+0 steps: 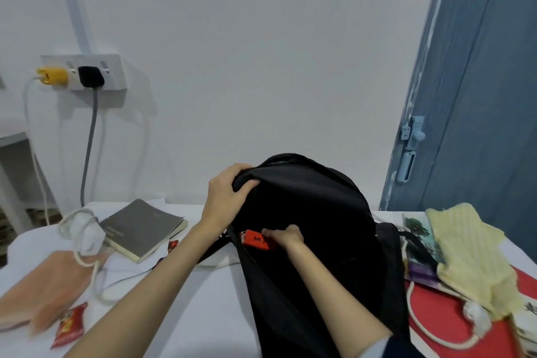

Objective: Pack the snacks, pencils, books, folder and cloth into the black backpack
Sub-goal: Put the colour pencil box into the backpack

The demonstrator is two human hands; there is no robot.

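The soft black fabric backpack point(313, 212) stands upright mid-counter point(203, 299). The left hand point(229, 192) grips its top flap; the right hand point(286, 237) pinches a glossy orange-red snack packet point(254, 239) at the opening.

a plain room: white wall point(261, 38), wall socket point(84, 71), blue door point(479, 96)

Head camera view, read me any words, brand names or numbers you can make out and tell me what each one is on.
None reads in full.
Orange snack pack in the right hand: white letters, blurred and partly covered.
Red snack packet: yellow logo, too blurred.
Grey book: faint cover line, too small.
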